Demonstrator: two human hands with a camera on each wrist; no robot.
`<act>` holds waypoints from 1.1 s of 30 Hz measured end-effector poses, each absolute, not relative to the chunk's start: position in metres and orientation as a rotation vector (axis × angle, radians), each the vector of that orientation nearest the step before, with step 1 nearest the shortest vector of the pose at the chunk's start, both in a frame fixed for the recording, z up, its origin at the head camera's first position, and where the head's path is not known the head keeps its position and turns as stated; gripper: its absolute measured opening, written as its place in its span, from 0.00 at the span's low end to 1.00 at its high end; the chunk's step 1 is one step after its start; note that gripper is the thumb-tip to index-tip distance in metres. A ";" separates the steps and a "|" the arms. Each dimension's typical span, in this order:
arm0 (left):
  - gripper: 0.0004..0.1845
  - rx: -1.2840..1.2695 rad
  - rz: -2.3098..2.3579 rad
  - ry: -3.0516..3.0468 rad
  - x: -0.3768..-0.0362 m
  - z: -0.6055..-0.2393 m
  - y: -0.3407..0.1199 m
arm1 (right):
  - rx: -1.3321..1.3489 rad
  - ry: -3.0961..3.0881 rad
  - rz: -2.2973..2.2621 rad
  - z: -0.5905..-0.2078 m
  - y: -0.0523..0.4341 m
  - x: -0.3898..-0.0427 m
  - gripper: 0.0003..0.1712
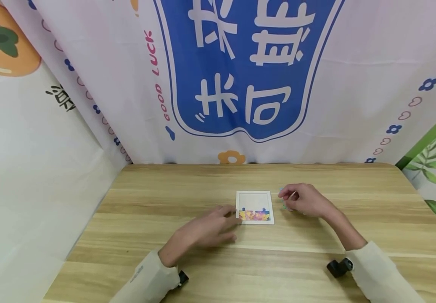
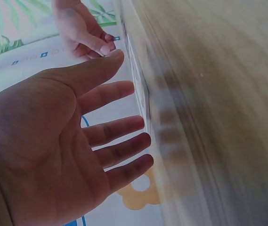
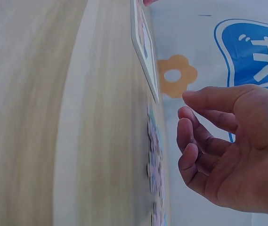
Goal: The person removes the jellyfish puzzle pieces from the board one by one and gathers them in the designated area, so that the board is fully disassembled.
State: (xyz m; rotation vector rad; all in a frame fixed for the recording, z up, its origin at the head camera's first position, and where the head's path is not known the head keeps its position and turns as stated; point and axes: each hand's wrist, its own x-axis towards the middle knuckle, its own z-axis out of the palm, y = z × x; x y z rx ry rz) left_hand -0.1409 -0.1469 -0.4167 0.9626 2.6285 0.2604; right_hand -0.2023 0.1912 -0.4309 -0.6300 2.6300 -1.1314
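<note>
A white puzzle tray [image 1: 254, 199] lies on the table between the two hands. Colourful jigsaw pieces [image 1: 253, 216] fill its near part; the far part shows bare. My left hand [image 1: 212, 227] is at the tray's left edge, fingers spread and fairly straight, with nothing in the palm in the left wrist view. To the right of the tray hovers my right hand [image 1: 305, 199], its fingers loosely bent and holding nothing visible. Several loose jigsaw pieces [image 3: 155, 162] lie on the table close by it, mostly hidden under the hand in the head view.
The wooden table [image 1: 157, 189] ends at a printed curtain [image 1: 134, 113] along its back edge. A small black wrist camera [image 1: 339, 267] sits at the right sleeve, and another [image 1: 182, 278] at the left sleeve.
</note>
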 end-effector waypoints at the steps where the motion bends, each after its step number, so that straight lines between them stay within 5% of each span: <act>1: 0.29 0.970 0.255 2.630 -0.140 -0.417 -0.148 | -0.637 2.634 -1.124 -0.431 0.189 -0.202 0.11; 33: 0.27 1.024 0.244 2.647 -0.142 -0.424 -0.148 | -0.686 2.489 -1.117 -0.440 0.107 -0.201 0.11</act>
